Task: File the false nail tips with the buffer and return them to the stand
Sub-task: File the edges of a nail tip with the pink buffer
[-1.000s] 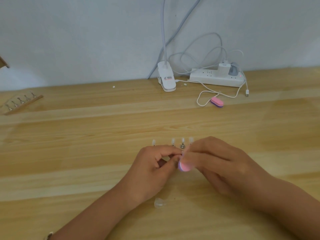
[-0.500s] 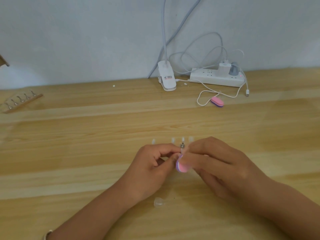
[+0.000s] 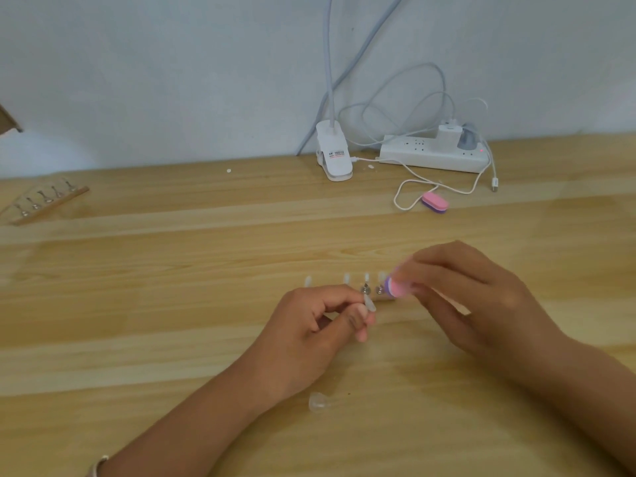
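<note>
Thumb and forefinger of the left hand (image 3: 309,327) pinch a clear false nail tip (image 3: 370,303) just in front of the stand (image 3: 365,288); the right hand (image 3: 475,297) pinches the pink-and-purple buffer (image 3: 395,287) at the stand's right end, apart from the tip.

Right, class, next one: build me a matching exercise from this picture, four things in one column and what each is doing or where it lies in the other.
Things
1 left hand
2 right hand
3 second buffer
4 loose nail tip

States
a lies beside the white cable
b holds a buffer
c lies on the table, nearest the camera
d pinches a nail tip

Pairs: 1-d, 2-b, 3-a, 4-c
</note>
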The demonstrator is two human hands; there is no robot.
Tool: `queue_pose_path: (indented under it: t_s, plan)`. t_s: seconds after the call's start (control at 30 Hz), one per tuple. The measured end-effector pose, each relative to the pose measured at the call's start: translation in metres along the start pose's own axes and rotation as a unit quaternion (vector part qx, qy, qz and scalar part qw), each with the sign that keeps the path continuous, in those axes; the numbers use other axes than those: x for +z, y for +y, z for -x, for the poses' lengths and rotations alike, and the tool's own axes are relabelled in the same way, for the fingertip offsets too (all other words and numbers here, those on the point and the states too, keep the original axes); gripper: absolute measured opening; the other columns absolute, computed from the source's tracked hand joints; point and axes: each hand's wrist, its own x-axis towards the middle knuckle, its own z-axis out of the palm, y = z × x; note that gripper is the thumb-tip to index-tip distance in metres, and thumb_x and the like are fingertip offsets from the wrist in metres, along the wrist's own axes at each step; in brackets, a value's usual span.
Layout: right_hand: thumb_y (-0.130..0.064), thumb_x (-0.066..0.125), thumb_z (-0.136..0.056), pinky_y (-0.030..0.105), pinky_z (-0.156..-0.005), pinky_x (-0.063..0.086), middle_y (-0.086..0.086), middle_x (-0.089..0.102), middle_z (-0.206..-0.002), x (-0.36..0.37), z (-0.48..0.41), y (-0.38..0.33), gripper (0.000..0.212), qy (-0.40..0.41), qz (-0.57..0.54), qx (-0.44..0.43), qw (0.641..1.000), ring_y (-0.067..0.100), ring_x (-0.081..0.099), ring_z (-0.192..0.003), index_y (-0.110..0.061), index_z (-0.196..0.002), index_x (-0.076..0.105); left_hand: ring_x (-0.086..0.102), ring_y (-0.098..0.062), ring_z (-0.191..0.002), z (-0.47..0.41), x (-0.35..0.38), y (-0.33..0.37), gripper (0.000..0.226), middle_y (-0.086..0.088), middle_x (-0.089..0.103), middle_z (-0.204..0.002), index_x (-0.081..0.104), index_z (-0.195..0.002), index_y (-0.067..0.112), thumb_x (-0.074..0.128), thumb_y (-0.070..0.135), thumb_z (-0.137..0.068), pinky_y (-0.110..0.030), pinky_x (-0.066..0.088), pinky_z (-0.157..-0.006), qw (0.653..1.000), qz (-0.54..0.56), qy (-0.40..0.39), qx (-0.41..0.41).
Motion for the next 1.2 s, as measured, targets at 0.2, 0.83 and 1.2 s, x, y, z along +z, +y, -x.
queue_pose_path:
  t_s: [0.2,0.83,1.2]
  plan:
    - [0.015,0.059,-0.085,0.035,-0.073,0.054,0.009,0.068,-0.103,0.008,0.003,-0.017,0.033,-0.050,0.008,-0.073,0.996,0.026,0.065,-0.094,-0.006,-0.106,0.075,0.049,0.002,-0.058,0.001,0.000,0.002,0.020,0.005,0.067,-0.070,0.071,-0.086,0.016,0.054,0.015,-0.096,-0.020,0.033,-0.052,1.000,-0.004,-0.009,0.003]
    - [0.016,0.061,-0.084,0.037,-0.075,0.053,0.011,0.068,-0.101,0.013,0.001,-0.010,0.031,-0.017,0.011,-0.056,0.998,0.027,0.065,-0.092,-0.003,-0.104,0.075,0.046,0.008,-0.044,0.000,-0.001,0.006,0.027,0.003,0.065,-0.068,0.065,-0.082,0.003,0.045,0.005,-0.101,-0.001,0.030,-0.047,0.998,0.048,-0.029,-0.026]
    - [0.014,0.061,-0.085,0.037,-0.075,0.053,0.010,0.067,-0.102,0.013,0.001,-0.009,0.026,-0.009,-0.010,-0.034,0.999,0.028,0.065,-0.090,-0.001,-0.101,0.074,0.042,0.005,-0.043,0.002,-0.001,0.005,0.027,0.003,0.065,-0.067,0.064,-0.082,0.009,0.046,0.012,-0.101,-0.003,0.029,-0.047,0.998,0.043,-0.034,-0.015]
